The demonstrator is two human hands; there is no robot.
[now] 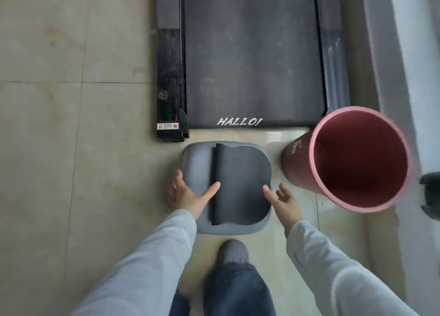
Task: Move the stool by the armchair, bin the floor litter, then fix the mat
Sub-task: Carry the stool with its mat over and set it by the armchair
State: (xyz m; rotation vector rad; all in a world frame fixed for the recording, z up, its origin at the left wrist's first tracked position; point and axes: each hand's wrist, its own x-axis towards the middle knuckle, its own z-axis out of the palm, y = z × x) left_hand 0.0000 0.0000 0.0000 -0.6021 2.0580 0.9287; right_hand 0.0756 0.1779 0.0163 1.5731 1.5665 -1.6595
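Note:
A grey square stool (197, 163) with rounded corners stands on the tiled floor right in front of me, seen from above. A dark sheet (240, 182), folded over at its left side, lies on the seat. My left hand (188, 194) grips the stool's left edge, thumb on top and fingers down the side. My right hand (283, 201) is at the stool's right edge with fingers spread; only the index fingertip touches it. A red bin (297, 158) with a pink rim leans tilted just right of the stool, and its inside looks empty.
A dark mat lettered "HALLO!" (252, 54) lies beyond the stool between black treadmill rails (170, 77). My grey shoe (234, 251) stands just behind the stool. A grey ledge runs along the right, with a dark object (431, 194) at the frame edge. Beige tiles spread left.

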